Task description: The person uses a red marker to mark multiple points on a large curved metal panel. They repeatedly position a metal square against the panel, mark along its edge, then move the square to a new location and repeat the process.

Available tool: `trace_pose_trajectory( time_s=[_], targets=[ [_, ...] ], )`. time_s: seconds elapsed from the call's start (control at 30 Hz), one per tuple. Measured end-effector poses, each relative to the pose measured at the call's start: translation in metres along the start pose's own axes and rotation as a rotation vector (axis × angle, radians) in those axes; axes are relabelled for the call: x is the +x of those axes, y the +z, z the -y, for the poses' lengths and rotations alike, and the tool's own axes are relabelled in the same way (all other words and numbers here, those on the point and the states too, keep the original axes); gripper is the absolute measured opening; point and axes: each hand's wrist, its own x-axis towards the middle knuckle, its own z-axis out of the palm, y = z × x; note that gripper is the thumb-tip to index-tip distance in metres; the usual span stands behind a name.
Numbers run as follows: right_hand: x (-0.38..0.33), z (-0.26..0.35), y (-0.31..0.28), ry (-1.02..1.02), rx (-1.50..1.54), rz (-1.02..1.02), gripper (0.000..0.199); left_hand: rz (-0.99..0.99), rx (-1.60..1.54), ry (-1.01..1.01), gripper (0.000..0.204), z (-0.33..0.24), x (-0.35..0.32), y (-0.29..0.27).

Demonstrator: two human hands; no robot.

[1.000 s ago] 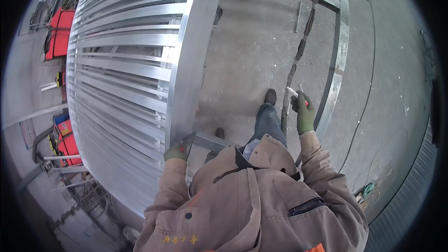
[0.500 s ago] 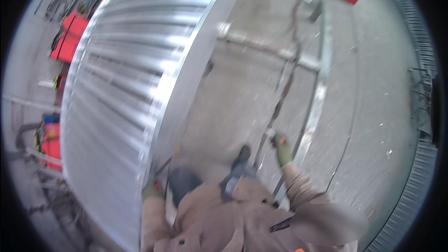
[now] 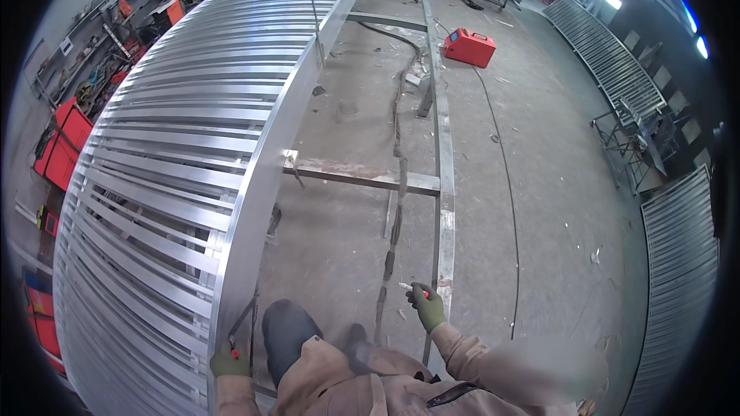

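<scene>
My left hand [image 3: 230, 360], in a green glove with a red patch, is closed beside the near end of the silver slatted metal panel [image 3: 245, 204]. A dark, thin bar-shaped tool [image 3: 244, 320] slants up out of its fingers, along the panel's side rail; its exact kind is unclear. My right hand [image 3: 428, 306], gloved the same way, pinches a short white marker-like stick [image 3: 405, 286]. That hand is held over the near part of the long steel rail [image 3: 445, 243], apart from the panel.
A rusty crossbar [image 3: 362, 175] runs between panel and rail at shin height. Dark cables [image 3: 398, 154] trail over the floor inside the frame. A red machine [image 3: 469, 47] with a cable stands beyond the rail. More slatted panels [image 3: 678, 262] stand at the right; cluttered shelves line the left.
The view has tilted up and steadied, showing more of the far workshop. Both hands appear lower and further left in the picture, still holding the same things.
</scene>
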Motion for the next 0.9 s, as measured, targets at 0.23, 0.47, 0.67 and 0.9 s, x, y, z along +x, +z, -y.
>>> trace_pose_trajectory(
  time_s=[0.23,0.47,0.67,0.9],
  targets=[
    [0.002,-0.004,0.004,-0.008,0.054,-0.140,0.042,0.145,0.130,0.108,0.026,-0.002,0.096,0.033],
    [0.018,-0.009,0.048,-0.045,0.024,-0.285,0.039,0.405,0.298,-0.005,0.031,-0.051,0.254,0.030],
    [0.061,0.051,0.160,-0.042,0.114,-0.278,0.044,0.519,0.314,0.127,0.045,-0.056,0.354,0.072],
    [0.074,0.084,0.262,-0.049,0.193,-0.205,0.040,0.585,0.313,0.178,0.050,-0.061,0.393,0.107]
  ],
)
